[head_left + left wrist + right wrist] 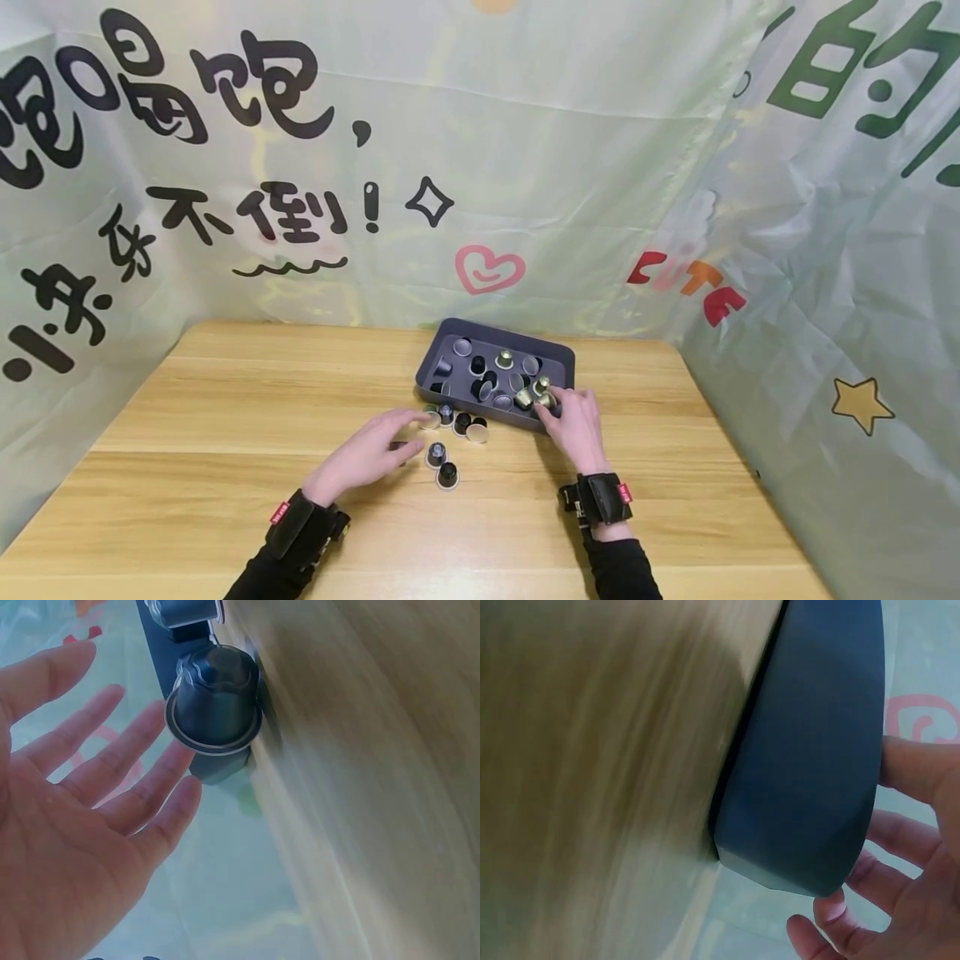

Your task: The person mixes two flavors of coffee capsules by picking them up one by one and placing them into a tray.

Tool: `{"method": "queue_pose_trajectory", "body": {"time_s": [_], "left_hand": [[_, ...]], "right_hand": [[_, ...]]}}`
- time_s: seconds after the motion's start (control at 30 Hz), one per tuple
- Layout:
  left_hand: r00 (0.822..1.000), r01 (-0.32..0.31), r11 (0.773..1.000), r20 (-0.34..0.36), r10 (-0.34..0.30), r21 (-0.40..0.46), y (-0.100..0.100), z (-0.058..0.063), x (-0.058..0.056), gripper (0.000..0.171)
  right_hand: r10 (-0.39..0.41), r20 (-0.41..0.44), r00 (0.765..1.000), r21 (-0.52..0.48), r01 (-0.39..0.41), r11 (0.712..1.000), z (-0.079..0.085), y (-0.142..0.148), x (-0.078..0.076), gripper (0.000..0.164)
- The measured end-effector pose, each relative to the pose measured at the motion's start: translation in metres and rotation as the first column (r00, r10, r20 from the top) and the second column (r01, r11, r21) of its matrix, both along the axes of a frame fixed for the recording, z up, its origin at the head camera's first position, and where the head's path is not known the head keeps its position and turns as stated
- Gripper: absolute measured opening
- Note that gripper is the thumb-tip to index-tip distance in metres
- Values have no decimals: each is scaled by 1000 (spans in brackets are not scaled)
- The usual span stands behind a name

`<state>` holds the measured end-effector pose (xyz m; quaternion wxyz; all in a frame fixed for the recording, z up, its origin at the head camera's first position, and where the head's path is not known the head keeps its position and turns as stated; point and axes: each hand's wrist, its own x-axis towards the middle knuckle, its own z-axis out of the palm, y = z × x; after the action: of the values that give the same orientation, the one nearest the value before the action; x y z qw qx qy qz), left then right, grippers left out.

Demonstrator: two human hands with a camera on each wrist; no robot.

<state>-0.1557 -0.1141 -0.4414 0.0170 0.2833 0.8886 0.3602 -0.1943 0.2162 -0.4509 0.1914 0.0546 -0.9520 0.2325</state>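
My left hand (370, 450) reaches over the table with its fingers spread, beside a loose group of coffee capsules. Its fingertips are near a pale-lidded capsule (430, 419); contact is unclear. A dark capsule (216, 701) stands just past those fingers in the left wrist view. At the front right corner of a dark grey tray (495, 332), my right hand (577, 425) has its thumb and index finger over the rim, around a pale gold-green capsule (548, 401). The tray's wall (802, 750) hides those fingertips in the right wrist view, so a firm pinch cannot be confirmed.
Several dark, silver and green capsules lie scattered in the tray, some upright, some tipped. Blue-topped (437, 454) and black (447, 475) capsules stand on the wooden table (262, 400) in front. A printed cloth (600, 167) hangs behind and at the sides.
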Motion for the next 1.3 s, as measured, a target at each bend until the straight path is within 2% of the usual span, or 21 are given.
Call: {"method": "queue_pose_trajectory", "body": {"time_s": [0.23, 0.5, 0.73, 1.0, 1.3], "left_hand": [[1000, 25, 999, -9, -25, -23, 3, 2, 3, 45], [998, 54, 997, -23, -56, -45, 8, 6, 7, 47], [992, 119, 989, -31, -123, -88, 16, 8, 13, 51], [974, 180, 970, -107, -198, -161, 21, 4, 16, 49], [969, 199, 954, -102, -226, -222, 23, -2, 15, 42]], "right_hand": [[-29, 28, 999, -21, 29, 999, 0, -1, 1, 38], [-8, -96, 995, -108, -2, 994, 4, -3, 0, 31], [3, -89, 996, -153, -16, 988, 7, -4, 2, 30], [24, -101, 995, -156, -40, 987, 6, -6, 3, 27], [43, -85, 995, -153, -55, 987, 3, -6, 2, 26]]}}
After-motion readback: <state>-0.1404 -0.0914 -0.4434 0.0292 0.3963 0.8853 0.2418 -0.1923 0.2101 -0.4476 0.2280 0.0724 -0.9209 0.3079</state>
